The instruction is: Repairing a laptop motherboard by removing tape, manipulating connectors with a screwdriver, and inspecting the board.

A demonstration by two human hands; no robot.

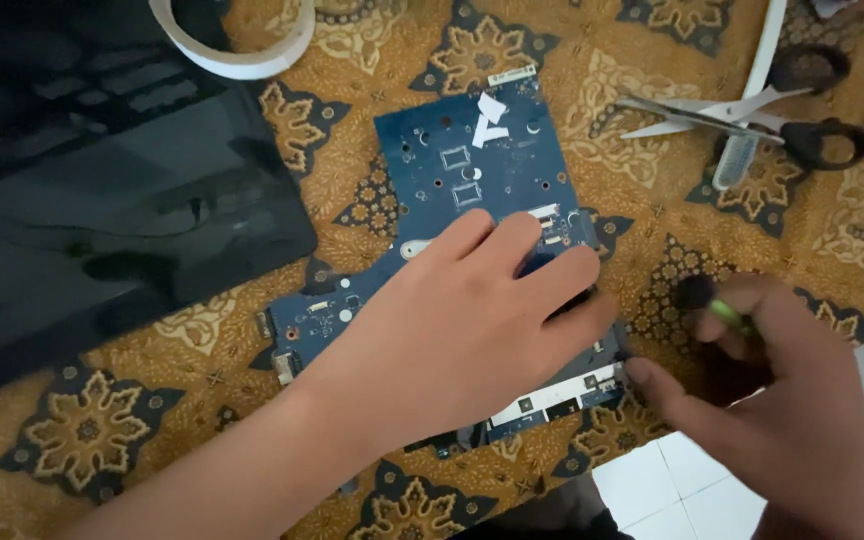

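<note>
Item: blue circuit board (472,170), centre of frame, flat on patterned brown-gold cloth (102,430), w/ white tape scraps near its top edge. Left hand (462,320) lies palm-down, fingers spread over board's lower half, gripping nothing; looks to be pinning it steady. Right hand (782,390), lower right, closed round a dark tool w/ green handle (717,305), tip at board's right edge, prob. a screwdriver; blurred. Upper right: scissors (752,115), blades parted. Upper left: white tape roll (237,45); black laptop (82,180) alongside, off the work area.
</note>
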